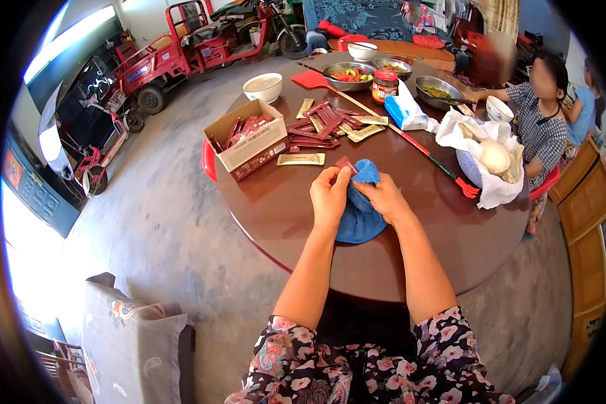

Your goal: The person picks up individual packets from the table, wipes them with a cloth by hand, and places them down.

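Over the near side of the round brown table, my left hand (330, 196) pinches a dark red sachet (345, 163), its end showing above the fingertips. My right hand (386, 197) is closed on a blue cloth (362, 221), bunched at the top against the sachet and hanging to the tabletop. Just beyond my hands lies a pile of red stick sachets (327, 121), with a few cream ones among them. One cream sachet (301, 159) lies apart, nearer me. To its left an open cardboard box (252, 145) holds more red sachets.
A long stick with a red hand-shaped end (466, 188) crosses the table (424, 252). Beyond it are a tissue pack (407, 111), a red-lidded jar (384, 86) and several bowls. A cloth-lined basket (475, 168) stands right. A person (542, 114) sits at the right edge.
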Motion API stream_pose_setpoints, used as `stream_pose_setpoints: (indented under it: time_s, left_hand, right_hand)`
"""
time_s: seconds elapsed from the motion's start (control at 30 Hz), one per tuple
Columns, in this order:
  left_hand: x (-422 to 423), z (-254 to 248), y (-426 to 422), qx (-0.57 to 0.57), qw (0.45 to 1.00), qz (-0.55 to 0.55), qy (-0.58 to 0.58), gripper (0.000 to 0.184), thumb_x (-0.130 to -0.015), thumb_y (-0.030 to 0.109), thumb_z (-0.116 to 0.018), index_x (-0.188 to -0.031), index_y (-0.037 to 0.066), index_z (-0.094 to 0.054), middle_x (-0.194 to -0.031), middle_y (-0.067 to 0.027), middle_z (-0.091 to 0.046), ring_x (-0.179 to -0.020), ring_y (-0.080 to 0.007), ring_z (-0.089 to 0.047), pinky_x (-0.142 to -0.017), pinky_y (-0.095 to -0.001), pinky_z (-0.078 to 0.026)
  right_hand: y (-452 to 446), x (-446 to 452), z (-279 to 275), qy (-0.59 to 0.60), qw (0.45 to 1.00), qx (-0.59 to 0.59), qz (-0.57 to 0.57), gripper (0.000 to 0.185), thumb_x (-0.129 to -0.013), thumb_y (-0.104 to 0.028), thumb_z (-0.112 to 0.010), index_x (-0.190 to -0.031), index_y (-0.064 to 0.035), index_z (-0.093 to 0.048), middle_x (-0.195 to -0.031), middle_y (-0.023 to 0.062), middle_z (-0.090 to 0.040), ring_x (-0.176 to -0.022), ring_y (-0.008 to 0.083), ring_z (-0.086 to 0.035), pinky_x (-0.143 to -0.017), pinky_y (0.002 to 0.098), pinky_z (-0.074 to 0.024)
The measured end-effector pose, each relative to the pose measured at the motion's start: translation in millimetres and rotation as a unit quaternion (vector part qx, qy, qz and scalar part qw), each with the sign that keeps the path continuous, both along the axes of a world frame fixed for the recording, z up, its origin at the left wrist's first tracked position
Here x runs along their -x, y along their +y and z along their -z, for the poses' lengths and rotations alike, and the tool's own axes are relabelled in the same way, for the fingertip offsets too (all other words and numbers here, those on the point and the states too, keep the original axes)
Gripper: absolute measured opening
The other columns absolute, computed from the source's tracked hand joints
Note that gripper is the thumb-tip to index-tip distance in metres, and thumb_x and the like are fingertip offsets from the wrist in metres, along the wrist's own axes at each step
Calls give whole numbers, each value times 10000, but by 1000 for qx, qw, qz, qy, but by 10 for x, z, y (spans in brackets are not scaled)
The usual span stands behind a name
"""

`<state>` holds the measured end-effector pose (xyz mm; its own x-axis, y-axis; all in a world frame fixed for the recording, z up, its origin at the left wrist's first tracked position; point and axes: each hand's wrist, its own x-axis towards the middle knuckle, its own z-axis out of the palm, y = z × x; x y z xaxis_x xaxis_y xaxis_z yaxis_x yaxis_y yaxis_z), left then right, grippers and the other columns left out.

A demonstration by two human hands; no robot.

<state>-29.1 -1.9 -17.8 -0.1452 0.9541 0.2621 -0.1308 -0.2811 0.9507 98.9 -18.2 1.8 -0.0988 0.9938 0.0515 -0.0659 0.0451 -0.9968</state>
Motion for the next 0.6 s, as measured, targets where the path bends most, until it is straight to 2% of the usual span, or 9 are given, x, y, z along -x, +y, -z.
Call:
stream_pose_setpoints:
  time_s: [0.07,0.17,0.23,0.37,0.5,0.53,0.6]
  left_hand:
    - [13,24,22,-5,1000,-5,5,174,-868,165,-598,-769,22,-614,-633,73,-491,-561,-11,-389,-491,-176,-298]
    - [31,-1,46,-53,996,-56,-48,197,-872,156,-593,-718,32,-599,-624,65,-494,-553,-13,-390,-487,-176,-297]
    - [102,-19,59,-15,988,-35,-149,198,-872,153,-592,-707,44,-593,-627,56,-506,-550,-14,-394,-487,-177,-298]
    - [133,-175,-41,1,978,-70,-198,177,-875,156,-587,-734,50,-603,-634,38,-523,-549,-28,-407,-497,-177,-308]
    - [124,-157,-34,19,982,-34,-185,164,-869,172,-595,-759,51,-611,-632,36,-531,-552,-30,-419,-507,-183,-325]
    - [109,-146,-23,19,990,-29,-135,165,-865,181,-600,-761,54,-607,-632,34,-537,-554,-30,-430,-516,-182,-337]
    - [59,-136,-26,13,992,-8,-127,167,-864,167,-601,-742,52,-590,-625,36,-527,-547,-27,-420,-507,-180,-330]
  right_hand:
    - [-8,8,-6,-5,1000,16,-7,55,-830,-98,-608,-818,-45,-611,-708,-47,-532,-630,43,-452,-543,226,-369]
    - [-22,-3,-25,-18,999,14,-49,55,-834,-93,-603,-822,-40,-604,-699,-54,-515,-626,38,-433,-537,219,-356]
    - [-59,14,-74,-39,996,-4,-76,66,-834,-88,-600,-805,-29,-598,-692,-59,-503,-627,39,-427,-538,220,-356]
    - [-36,-1,-16,-45,995,-29,-82,70,-834,-82,-600,-803,-20,-604,-702,-55,-518,-635,42,-441,-546,223,-365]
    - [-20,-29,5,-46,996,0,-77,78,-834,-87,-604,-809,-15,-618,-717,-47,-536,-645,44,-458,-559,232,-390]
    - [-18,-29,8,-37,997,-4,-73,82,-835,-91,-606,-813,-14,-621,-719,-46,-542,-642,43,-462,-558,234,-396]
    - [-22,-23,2,-38,997,-1,-63,95,-839,-105,-610,-806,-16,-622,-720,-45,-547,-639,44,-467,-555,235,-401]
